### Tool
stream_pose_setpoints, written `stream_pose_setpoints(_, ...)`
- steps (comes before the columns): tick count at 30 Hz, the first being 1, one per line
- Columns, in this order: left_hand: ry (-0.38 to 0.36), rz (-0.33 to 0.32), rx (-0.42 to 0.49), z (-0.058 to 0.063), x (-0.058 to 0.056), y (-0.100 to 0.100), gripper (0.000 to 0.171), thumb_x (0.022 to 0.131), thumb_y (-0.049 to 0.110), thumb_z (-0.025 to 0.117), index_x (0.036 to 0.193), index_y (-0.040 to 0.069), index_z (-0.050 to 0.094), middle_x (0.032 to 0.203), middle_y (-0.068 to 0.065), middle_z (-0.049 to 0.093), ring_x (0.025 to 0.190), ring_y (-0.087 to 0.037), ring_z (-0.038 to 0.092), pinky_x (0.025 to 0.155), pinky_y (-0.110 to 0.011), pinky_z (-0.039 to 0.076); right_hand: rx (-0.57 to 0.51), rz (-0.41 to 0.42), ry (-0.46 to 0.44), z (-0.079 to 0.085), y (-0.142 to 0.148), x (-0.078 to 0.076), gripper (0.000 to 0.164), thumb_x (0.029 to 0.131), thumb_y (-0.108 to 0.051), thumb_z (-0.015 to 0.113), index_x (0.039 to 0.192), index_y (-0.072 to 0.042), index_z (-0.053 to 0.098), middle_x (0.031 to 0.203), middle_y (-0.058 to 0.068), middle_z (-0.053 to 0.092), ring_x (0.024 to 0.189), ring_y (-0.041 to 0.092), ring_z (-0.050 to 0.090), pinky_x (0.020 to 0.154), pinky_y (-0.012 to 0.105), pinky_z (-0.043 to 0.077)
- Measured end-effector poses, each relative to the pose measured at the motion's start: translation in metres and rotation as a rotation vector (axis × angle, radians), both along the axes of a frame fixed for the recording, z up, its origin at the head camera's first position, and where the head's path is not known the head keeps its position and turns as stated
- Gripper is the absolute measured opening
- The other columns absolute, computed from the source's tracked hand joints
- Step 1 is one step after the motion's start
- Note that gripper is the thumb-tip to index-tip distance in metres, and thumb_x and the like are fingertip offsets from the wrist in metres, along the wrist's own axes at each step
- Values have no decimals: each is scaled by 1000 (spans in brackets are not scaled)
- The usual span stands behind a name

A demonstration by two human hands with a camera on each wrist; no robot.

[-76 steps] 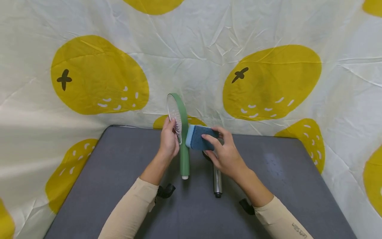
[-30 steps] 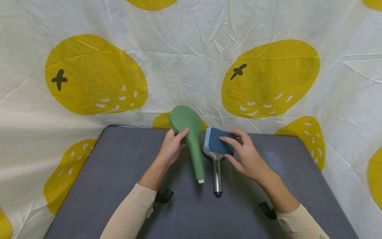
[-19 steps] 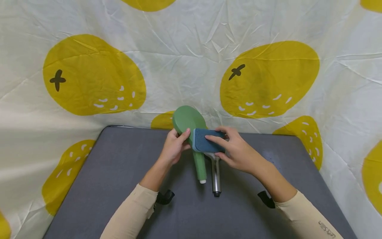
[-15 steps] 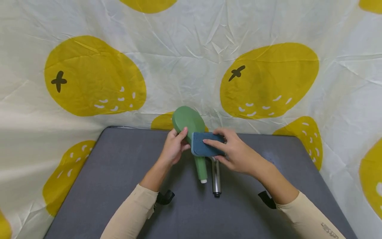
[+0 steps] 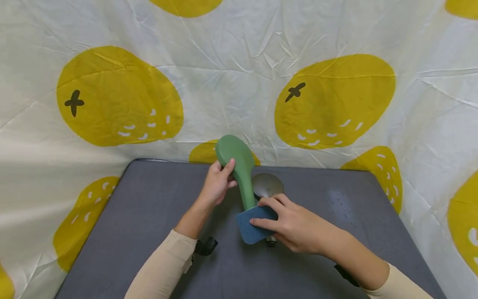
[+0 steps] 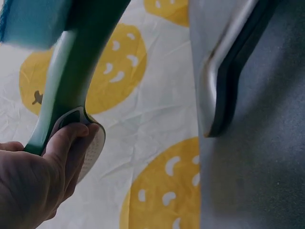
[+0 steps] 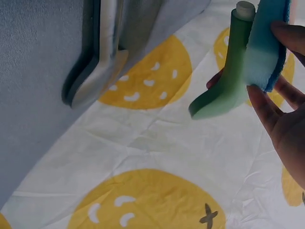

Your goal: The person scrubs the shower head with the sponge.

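My left hand [image 5: 218, 182] grips a green shower head [image 5: 234, 153] by its round head, the thumb on the back. Its handle slants down to the right, with the back of the head facing me. Between the thumb and fingers of my right hand [image 5: 296, 226] is a blue sponge [image 5: 254, 224], which covers the lower end of the green handle in the head view. In the right wrist view the sponge [image 6: 33, 21] lies right along the handle, and the white connector [image 7: 245, 9] shows at its tip. The nozzle face [image 6: 93, 152] points away from me.
A silver shower head [image 5: 268, 185] lies on the grey table [image 5: 179, 199], just right of the green one and partly hidden by my right hand. Behind the table hangs a white cloth [image 5: 228, 83] with yellow fruit prints. Black straps sit at both wrists.
The green shower head has turned from edge-on to show its back. After moving right and returning, the sponge in my right hand has slid down from the neck to the handle's lower end.
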State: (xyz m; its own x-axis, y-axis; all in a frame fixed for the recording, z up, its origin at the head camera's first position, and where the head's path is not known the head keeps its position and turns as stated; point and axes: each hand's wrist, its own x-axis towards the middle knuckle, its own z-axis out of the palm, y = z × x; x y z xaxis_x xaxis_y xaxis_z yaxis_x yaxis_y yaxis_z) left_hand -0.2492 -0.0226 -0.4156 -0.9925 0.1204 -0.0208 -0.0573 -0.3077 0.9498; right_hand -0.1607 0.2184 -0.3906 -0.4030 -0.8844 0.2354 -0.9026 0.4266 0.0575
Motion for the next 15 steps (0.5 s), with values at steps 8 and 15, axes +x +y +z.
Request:
stream_pose_setpoints(8, 85, 66, -37, 4, 3, 3, 36, 108, 9, 53, 140, -7, 49, 117, -25, 64, 88, -17, 72, 74, -30, 65, 54, -130, 110, 9, -18, -15, 52, 87, -11, 80, 136, -24, 68, 134, 19, 54, 109, 35, 56, 80, 39, 60)
stream_pose_setpoints(15, 84, 80, -73, 7, 6, 7, 35, 104, 9, 57, 135, -6, 54, 105, -14, 65, 80, -13, 67, 66, -23, 59, -40, -208, 193, 17, -17, -31, 56, 86, -10, 81, 138, -21, 66, 137, 23, 52, 109, 40, 56, 82, 44, 61)
